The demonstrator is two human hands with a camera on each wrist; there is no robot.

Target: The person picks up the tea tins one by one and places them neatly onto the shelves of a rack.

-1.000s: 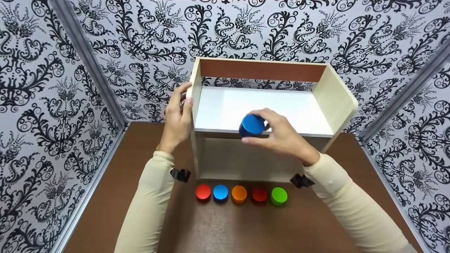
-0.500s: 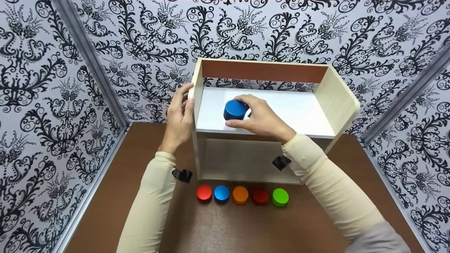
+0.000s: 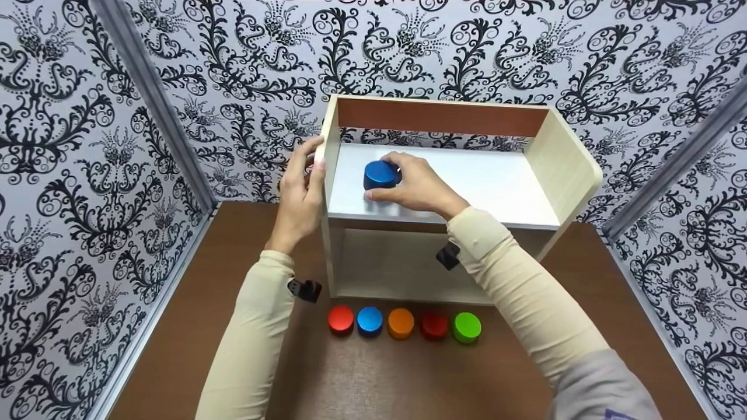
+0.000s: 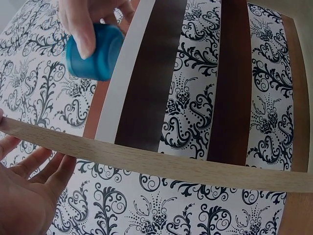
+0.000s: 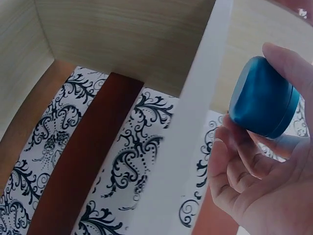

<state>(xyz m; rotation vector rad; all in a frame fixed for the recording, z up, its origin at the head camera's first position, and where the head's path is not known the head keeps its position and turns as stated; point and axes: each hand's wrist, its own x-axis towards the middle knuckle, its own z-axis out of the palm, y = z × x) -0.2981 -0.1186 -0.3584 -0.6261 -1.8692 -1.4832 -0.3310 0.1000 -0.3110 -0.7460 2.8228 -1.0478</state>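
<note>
A short, shiny blue cylinder (image 3: pixel 380 176), with a rim like a lidded tin in the right wrist view, is pinched between the thumb and fingers of my right hand (image 3: pixel 420 188). It is over the left part of the white upper board (image 3: pixel 484 181) of a small wooden shelf unit (image 3: pixel 563 146). Whether its base touches the board I cannot tell. My left hand (image 3: pixel 300 201) grips the front edge of the unit's left side panel (image 4: pixel 171 164), with fingers on the outer side; the thumb is mostly out of the left wrist view.
A row of short cylinders stands on the brown table (image 3: pixel 373 385) before the unit: red (image 3: pixel 341 319), blue (image 3: pixel 370 321), orange (image 3: pixel 401 322), dark red (image 3: pixel 434 325) and green (image 3: pixel 467 327). Patterned walls (image 3: pixel 64 175) enclose the table at the back and sides.
My right hand has carried the blue cylinder left and back, from in front of the upper board to over its left part. My left hand has stayed on the side panel.
</note>
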